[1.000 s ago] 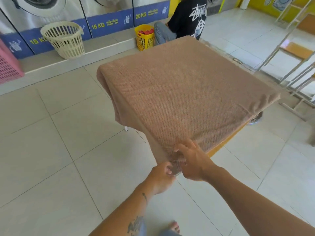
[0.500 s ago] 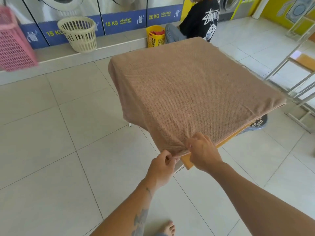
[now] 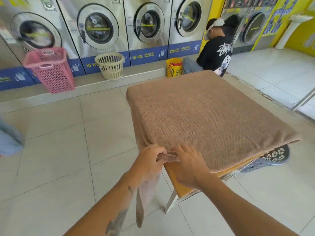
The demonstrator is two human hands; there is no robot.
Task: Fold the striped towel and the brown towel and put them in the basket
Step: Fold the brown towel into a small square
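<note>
The brown towel (image 3: 201, 116) lies spread over a small table, covering nearly all of its top and hanging down the left side. At the near corner, my left hand (image 3: 148, 160) and my right hand (image 3: 189, 164) both pinch a bunched bit of the towel's edge between them. Below my hands the orange tabletop (image 3: 177, 181) shows bare. A dark blue basket (image 3: 271, 157) stands on the floor under the table's right side, partly hidden. No striped towel is in view.
Washing machines (image 3: 97, 29) line the back wall. On the step in front stand a pink basket (image 3: 51, 70), a cream basket (image 3: 110, 65) and a yellow basket (image 3: 173, 67). A person in a black shirt (image 3: 216, 53) crouches behind the table. Tiled floor lies to the left.
My hands have gathered the towel's near corner up onto the table, uncovering more of the orange top. The view has tilted up, showing the washers.
</note>
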